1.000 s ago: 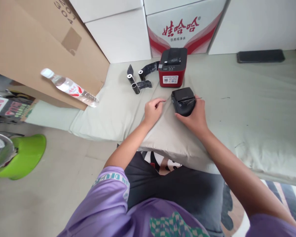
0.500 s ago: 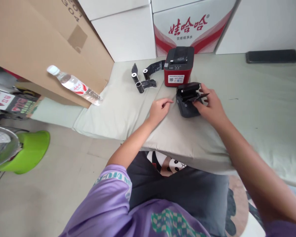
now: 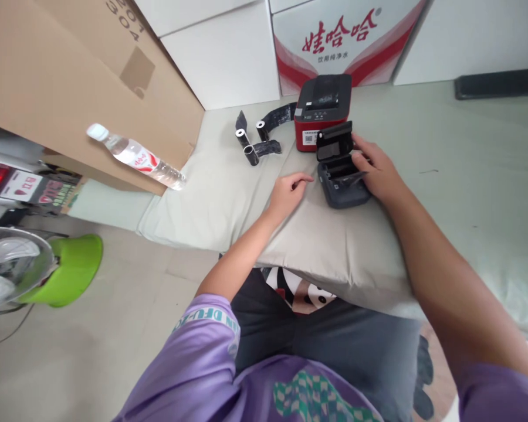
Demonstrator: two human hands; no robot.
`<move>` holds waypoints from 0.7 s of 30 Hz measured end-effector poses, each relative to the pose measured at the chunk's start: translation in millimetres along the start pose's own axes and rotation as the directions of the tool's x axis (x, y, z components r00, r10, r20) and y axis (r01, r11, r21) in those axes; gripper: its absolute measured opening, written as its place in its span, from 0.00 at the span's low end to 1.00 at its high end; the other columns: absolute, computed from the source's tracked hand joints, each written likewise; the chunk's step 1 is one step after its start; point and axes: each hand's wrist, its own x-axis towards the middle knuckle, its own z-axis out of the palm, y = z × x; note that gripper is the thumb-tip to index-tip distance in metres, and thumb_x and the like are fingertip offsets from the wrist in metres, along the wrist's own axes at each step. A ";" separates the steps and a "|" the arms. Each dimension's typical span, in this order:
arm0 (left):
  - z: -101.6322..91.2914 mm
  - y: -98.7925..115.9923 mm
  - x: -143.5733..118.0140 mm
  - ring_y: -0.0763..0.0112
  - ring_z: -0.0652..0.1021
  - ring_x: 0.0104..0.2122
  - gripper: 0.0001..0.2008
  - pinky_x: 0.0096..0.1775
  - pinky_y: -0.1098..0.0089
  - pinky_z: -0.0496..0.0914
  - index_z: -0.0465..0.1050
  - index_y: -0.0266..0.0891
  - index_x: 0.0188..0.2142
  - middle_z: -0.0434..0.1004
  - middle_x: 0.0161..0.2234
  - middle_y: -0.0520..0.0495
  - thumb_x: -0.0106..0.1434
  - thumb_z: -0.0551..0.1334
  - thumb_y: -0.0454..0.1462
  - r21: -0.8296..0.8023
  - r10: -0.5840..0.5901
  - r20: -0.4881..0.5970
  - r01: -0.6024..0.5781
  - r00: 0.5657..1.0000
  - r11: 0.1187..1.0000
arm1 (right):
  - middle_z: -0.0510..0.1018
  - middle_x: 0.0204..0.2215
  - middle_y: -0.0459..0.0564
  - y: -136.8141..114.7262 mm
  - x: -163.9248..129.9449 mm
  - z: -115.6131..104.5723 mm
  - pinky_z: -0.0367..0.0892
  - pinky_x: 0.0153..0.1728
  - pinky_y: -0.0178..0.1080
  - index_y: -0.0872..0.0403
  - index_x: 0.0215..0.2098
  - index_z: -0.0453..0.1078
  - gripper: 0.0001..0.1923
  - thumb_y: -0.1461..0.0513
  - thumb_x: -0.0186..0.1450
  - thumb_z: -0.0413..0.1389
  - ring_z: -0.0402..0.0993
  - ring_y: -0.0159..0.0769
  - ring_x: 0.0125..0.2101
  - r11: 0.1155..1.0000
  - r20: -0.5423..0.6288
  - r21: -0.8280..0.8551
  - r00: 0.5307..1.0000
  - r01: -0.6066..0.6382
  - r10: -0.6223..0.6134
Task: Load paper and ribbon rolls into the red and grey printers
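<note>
A small black printer point(image 3: 339, 186) lies on the pale green mattress point(image 3: 229, 199) with its lid point(image 3: 333, 140) flipped up. My right hand point(image 3: 375, 170) rests on the printer's right side and grips it, a thin dark strip under the fingers. Just left of the printer, my left hand point(image 3: 288, 193) lies on the mattress with its fingers curled and nothing in it. A red and black printer point(image 3: 322, 108) stands right behind the small one.
Black ribbon rolls point(image 3: 253, 140) lie left of the red printer. A water bottle point(image 3: 134, 156) leans on a big cardboard box point(image 3: 70, 82). White cartons and a red-printed carton point(image 3: 338, 41) line the back. A green stool point(image 3: 73, 275) stands on the floor at left.
The small printer's lid has swung up from shut to fully upright. My right hand moved from its front to its right side. The left hand barely moved.
</note>
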 end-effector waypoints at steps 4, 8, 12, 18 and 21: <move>-0.1 -3.3 -2.8 0.73 0.69 0.25 0.15 0.33 0.70 0.65 0.86 0.41 0.44 0.72 0.23 0.55 0.68 0.59 0.29 0.058 0.038 -0.009 -0.038 0.999 0.998 | 0.81 0.61 0.53 6.2 0.9 4.6 0.67 0.70 0.61 0.44 0.64 0.76 0.32 0.38 0.74 0.49 0.77 0.53 0.62 0.991 -0.078 0.116 0.994 -0.061 0.071; -5.1 8.4 4.2 0.69 0.76 0.33 0.15 0.41 0.69 0.72 0.83 0.42 0.49 0.81 0.35 0.48 0.71 0.59 0.31 0.186 0.205 0.012 -0.204 0.979 0.961 | 0.85 0.53 0.56 6.8 2.3 5.5 0.76 0.60 0.58 0.49 0.59 0.78 0.33 0.38 0.73 0.49 0.82 0.50 0.50 0.986 -0.127 0.145 0.987 -0.083 0.102; -8.1 41.2 38.7 0.60 0.79 0.54 0.12 0.56 0.62 0.72 0.84 0.44 0.47 0.82 0.52 0.43 0.71 0.62 0.33 0.318 0.367 0.198 -0.414 0.909 0.853 | 0.86 0.48 0.55 5.6 2.5 5.7 0.77 0.56 0.53 0.50 0.55 0.78 0.30 0.40 0.73 0.49 0.81 0.45 0.45 0.991 -0.145 0.112 0.985 -0.072 0.088; 22.6 80.8 91.9 0.50 0.82 0.45 0.10 0.51 0.55 0.74 0.86 0.38 0.40 0.83 0.39 0.41 0.57 0.76 0.32 0.581 0.034 0.470 -0.338 0.882 0.741 | 0.85 0.44 0.54 6.2 3.3 4.4 0.77 0.53 0.51 0.48 0.52 0.78 0.29 0.39 0.73 0.48 0.81 0.46 0.45 0.995 -0.149 0.054 0.985 -0.083 0.090; 46.3 78.6 100.5 0.48 0.84 0.44 0.11 0.51 0.52 0.75 0.84 0.33 0.38 0.84 0.37 0.38 0.54 0.77 0.27 0.652 0.008 0.405 -0.295 0.914 0.698 | 0.85 0.44 0.55 8.3 4.7 5.5 0.75 0.55 0.52 0.50 0.49 0.78 0.26 0.41 0.72 0.51 0.81 0.48 0.46 0.998 -0.158 0.011 0.986 -0.059 0.060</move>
